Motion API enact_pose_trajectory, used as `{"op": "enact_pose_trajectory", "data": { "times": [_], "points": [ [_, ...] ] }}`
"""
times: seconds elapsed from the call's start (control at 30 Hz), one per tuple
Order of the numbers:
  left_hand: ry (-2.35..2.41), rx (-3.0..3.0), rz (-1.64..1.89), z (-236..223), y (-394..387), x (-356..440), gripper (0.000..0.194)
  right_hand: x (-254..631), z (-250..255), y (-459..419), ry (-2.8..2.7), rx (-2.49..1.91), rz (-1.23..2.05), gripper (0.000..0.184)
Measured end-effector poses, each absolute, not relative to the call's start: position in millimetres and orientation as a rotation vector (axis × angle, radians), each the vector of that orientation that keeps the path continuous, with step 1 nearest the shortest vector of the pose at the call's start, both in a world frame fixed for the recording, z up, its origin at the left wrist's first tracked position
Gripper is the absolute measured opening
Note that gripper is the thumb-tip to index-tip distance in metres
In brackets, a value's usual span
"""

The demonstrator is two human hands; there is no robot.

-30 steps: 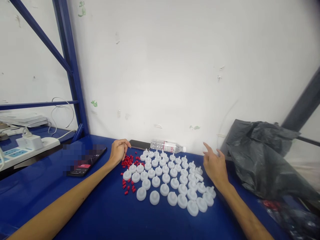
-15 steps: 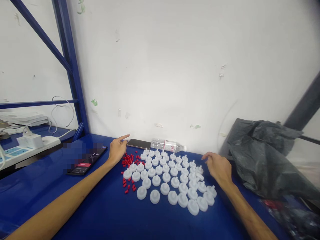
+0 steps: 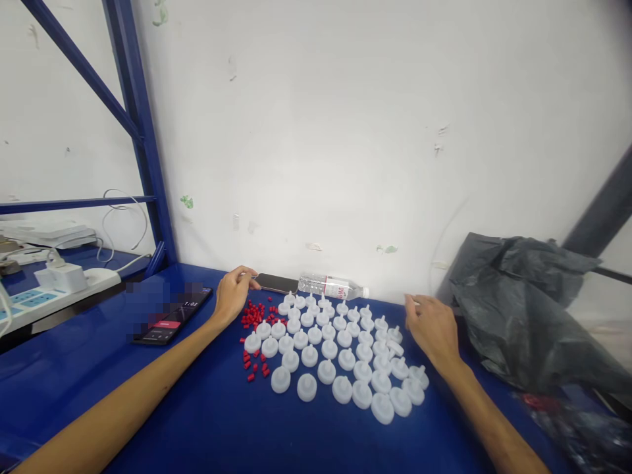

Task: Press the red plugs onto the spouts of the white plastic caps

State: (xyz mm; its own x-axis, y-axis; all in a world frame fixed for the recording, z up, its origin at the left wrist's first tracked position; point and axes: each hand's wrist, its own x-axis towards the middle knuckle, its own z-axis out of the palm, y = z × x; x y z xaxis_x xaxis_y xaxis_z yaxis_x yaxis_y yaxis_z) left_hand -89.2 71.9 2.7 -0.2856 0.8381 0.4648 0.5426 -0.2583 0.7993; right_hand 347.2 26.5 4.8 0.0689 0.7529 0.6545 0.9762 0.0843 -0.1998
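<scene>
Several white plastic round caps with narrow upright spouts [image 3: 326, 371] stand in a loose group on the blue table [image 3: 207, 421]. Small red caps [image 3: 253, 315] are scattered at the group's left side. My left hand [image 3: 234, 295] lies beyond the red caps, loosely bent, thumb and forefinger apart by the left end of a dark phone [image 3: 277, 283]; whether it touches the phone is unclear. To the right of the white caps, my right hand [image 3: 432, 329] rests on the table, fingers loosely curved, nothing visible in them. Its lower fingers are partly hidden.
A clear plastic bottle [image 3: 332, 287] lies along the wall. Another phone [image 3: 174, 317], its screen lit, is on the left. A dark plastic bag [image 3: 523, 309] bulks up at right. Power strip [image 3: 93, 283] and blue frame post [image 3: 141, 131] stand far left.
My left forefinger, stretched out before, now bends down toward the phone's end. My right forefinger has drawn in slightly. The caps appear unmoved.
</scene>
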Motion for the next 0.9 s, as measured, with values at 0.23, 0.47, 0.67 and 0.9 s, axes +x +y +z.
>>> {"op": "enact_pose_trajectory", "data": {
  "times": [0.23, 0.47, 0.67, 0.9],
  "points": [
    [1.825, 1.75, 1.49, 3.7, 69.4, -87.6, 0.056, 351.1, 7.1, 23.2, -1.631, -1.781, -0.399, 0.05],
    [1.836, 1.749, 1.374, -0.5, 77.1, -93.7, 0.041, 347.8, 3.5, 25.5, -1.716, -1.78, -0.401, 0.052],
    [1.777, 1.931, 1.264, -4.5, 82.8, -90.5, 0.028, 353.2, 5.0, 26.6, -1.762, -1.782, -0.257, 0.044],
    [1.696, 2.112, 1.067, -15.3, 84.2, -87.2, 0.023, 356.7, 2.9, 30.2, -1.92, -1.696, 0.064, 0.036]
  ]
}}
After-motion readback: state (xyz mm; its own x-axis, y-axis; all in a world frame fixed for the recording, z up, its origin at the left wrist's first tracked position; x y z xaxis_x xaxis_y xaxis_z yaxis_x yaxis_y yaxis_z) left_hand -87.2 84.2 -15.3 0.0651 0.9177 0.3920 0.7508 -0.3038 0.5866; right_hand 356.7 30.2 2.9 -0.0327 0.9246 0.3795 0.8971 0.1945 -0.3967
